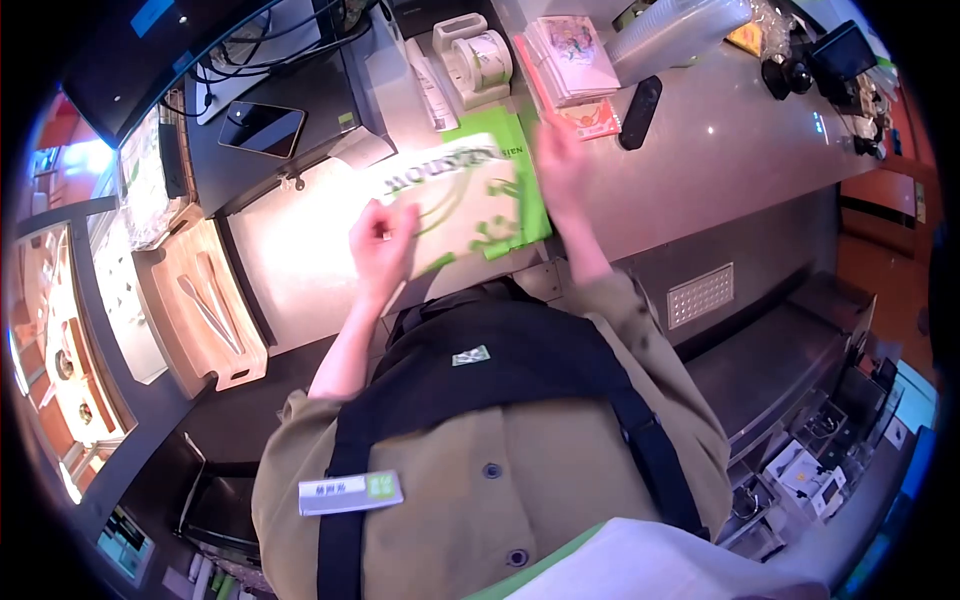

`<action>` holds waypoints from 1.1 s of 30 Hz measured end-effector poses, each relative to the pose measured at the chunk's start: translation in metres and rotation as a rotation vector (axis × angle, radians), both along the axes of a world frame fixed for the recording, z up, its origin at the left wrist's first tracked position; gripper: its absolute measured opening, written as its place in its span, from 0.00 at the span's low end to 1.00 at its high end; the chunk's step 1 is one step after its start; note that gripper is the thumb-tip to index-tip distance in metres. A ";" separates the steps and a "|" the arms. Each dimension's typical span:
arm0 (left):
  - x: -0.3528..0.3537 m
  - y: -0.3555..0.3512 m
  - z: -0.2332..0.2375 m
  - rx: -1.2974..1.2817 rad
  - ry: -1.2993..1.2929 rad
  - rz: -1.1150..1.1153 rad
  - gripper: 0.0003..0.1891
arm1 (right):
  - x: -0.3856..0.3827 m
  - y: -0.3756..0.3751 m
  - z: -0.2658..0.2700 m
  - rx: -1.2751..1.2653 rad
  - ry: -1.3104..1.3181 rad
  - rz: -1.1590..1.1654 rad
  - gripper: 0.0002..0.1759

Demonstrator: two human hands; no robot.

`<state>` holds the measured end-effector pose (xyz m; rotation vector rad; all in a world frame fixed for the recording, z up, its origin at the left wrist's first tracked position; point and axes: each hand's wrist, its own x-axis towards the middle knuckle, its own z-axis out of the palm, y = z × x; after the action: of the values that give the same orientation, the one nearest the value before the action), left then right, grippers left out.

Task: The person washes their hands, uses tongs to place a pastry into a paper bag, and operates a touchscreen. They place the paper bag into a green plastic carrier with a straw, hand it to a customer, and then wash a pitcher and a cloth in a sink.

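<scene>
A white paper bag (455, 205) with green print and dark lettering lies slightly blurred over a green printed bag or sheet (530, 185) at the counter's front edge. My left hand (385, 245) has its fingers closed on the white bag's left edge. Just right of the green item is my right hand (562, 165), raised and smeared by motion, so its fingers cannot be made out. Beyond it are a stack of pink printed packets (572, 60) and a dark oblong device (641, 113).
On the counter (710, 180) are a tape roll in a white holder (482, 62), stacked clear plastic cups (680, 30) and a black phone (262, 130). A wooden tray (180, 345) with tongs (215, 310) is at the left, below dark cables.
</scene>
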<state>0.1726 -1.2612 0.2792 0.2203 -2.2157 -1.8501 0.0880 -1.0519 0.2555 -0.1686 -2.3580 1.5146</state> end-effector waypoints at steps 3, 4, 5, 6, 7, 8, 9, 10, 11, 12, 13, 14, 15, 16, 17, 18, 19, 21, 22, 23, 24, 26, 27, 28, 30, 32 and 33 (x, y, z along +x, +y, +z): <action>0.004 -0.031 -0.008 -0.172 0.012 0.092 0.16 | -0.066 -0.049 -0.070 0.241 -0.222 -0.102 0.23; 0.002 -0.034 -0.006 -0.227 0.032 0.114 0.16 | -0.076 -0.055 -0.075 0.280 -0.218 -0.166 0.22; -0.002 -0.037 -0.009 -0.214 0.029 0.114 0.16 | -0.084 -0.060 -0.080 0.322 -0.214 -0.226 0.21; -0.003 -0.040 -0.014 -0.198 0.018 0.117 0.16 | -0.089 -0.065 -0.084 0.369 -0.216 -0.282 0.20; -0.003 -0.042 -0.018 -0.182 0.001 0.118 0.16 | -0.091 -0.064 -0.088 0.384 -0.134 -0.327 0.15; -0.004 -0.043 -0.021 -0.173 -0.023 0.119 0.16 | -0.093 -0.062 -0.092 0.387 -0.066 -0.359 0.10; -0.009 -0.042 -0.022 -0.162 -0.043 0.121 0.16 | -0.096 -0.062 -0.096 0.380 -0.012 -0.373 0.08; -0.013 -0.040 -0.023 -0.152 -0.063 0.121 0.16 | -0.097 -0.062 -0.100 0.372 0.040 -0.388 0.05; -0.018 -0.039 -0.025 -0.176 -0.067 0.122 0.16 | -0.099 -0.061 -0.105 0.366 0.060 -0.386 0.04; -0.023 -0.039 -0.026 -0.181 -0.051 0.109 0.16 | -0.099 -0.062 -0.102 0.360 0.078 -0.387 0.04; -0.028 -0.040 -0.028 -0.189 -0.038 0.094 0.16 | -0.097 -0.063 -0.100 0.353 0.093 -0.388 0.04; -0.033 -0.041 -0.030 -0.198 -0.029 0.078 0.16 | -0.092 -0.062 -0.099 0.389 0.139 -0.319 0.03; -0.038 -0.042 -0.032 -0.191 -0.031 0.074 0.16 | -0.083 -0.063 -0.088 0.424 0.182 -0.245 0.03; -0.041 -0.043 -0.034 -0.195 -0.043 0.061 0.16 | -0.071 -0.062 -0.078 0.459 0.223 -0.169 0.03; -0.047 -0.044 -0.035 -0.197 -0.046 0.047 0.16 | -0.061 -0.057 -0.068 0.508 0.266 -0.076 0.04; -0.053 -0.045 -0.035 -0.198 -0.045 0.034 0.16 | -0.049 -0.056 -0.041 0.449 0.312 -0.032 0.05; -0.058 -0.046 -0.035 -0.184 -0.037 0.028 0.16 | -0.043 -0.047 -0.027 0.360 0.323 0.062 0.06; -0.064 -0.048 -0.035 -0.198 -0.050 -0.006 0.17 | -0.036 -0.030 0.004 0.024 0.116 0.264 0.09; -0.066 -0.049 -0.033 -0.208 -0.054 -0.025 0.17 | -0.037 -0.025 0.026 -0.228 -0.098 0.358 0.10; -0.068 -0.047 -0.030 -0.168 -0.072 -0.049 0.18 | -0.039 -0.023 0.042 -0.482 -0.309 0.442 0.11; -0.070 -0.046 -0.028 -0.177 -0.078 -0.069 0.18 | -0.044 -0.024 0.051 -0.450 -0.381 0.570 0.13; -0.070 -0.040 -0.022 -0.190 -0.089 -0.112 0.18 | -0.054 -0.025 0.062 -0.377 -0.523 0.821 0.15; -0.070 -0.036 -0.015 -0.177 -0.082 -0.129 0.18 | -0.051 -0.031 0.069 -0.322 -0.507 0.866 0.16; -0.068 -0.032 -0.010 -0.117 -0.102 -0.152 0.18 | -0.047 -0.035 0.069 -0.224 -0.455 0.871 0.16; -0.064 -0.024 -0.001 0.001 -0.141 -0.204 0.18 | -0.039 -0.040 0.067 -0.029 -0.349 0.870 0.17; -0.059 -0.020 0.009 0.050 -0.079 -0.352 0.17 | -0.022 -0.037 0.075 0.308 -0.210 0.833 0.26; -0.057 -0.017 0.014 0.078 -0.048 -0.430 0.17 | -0.011 -0.034 0.085 0.526 -0.008 0.747 0.29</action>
<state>0.1159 -1.2786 0.2929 -0.2207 -2.3664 -2.1642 0.0770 -1.0857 0.3404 0.9159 -2.8855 1.0482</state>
